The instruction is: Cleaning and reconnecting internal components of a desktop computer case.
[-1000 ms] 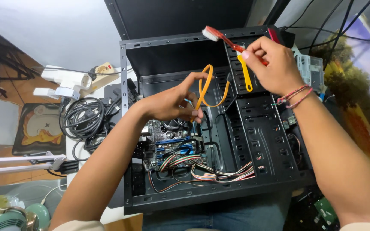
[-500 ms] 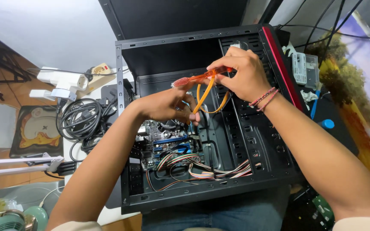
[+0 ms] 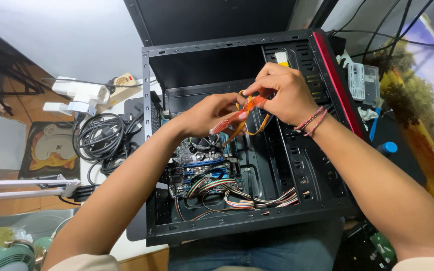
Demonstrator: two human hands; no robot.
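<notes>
An open black computer case (image 3: 327, 75) lies in front of me. My right hand (image 3: 283, 93) grips a red toothbrush (image 3: 237, 116) by its handle, and the bristle end points down-left against the fingers of my left hand (image 3: 208, 115). My left hand pinches a thin orange flat cable (image 3: 264, 126) that loops up between both hands above the motherboard (image 3: 202, 163). The cable's ends are hidden behind my fingers. Beaded bracelets sit on my right wrist.
Bundles of coloured ribbon wires (image 3: 247, 198) run along the case's bottom. A coil of black cables (image 3: 99, 138) and a white power adapter (image 3: 81, 93) lie to the left. A white lamp arm (image 3: 21, 185) and a blue-capped bottle (image 3: 388, 148) flank the case.
My right hand has brought the toothbrush down from the top edge of the case to the orange cable held by my left hand. The view has shifted slightly.
</notes>
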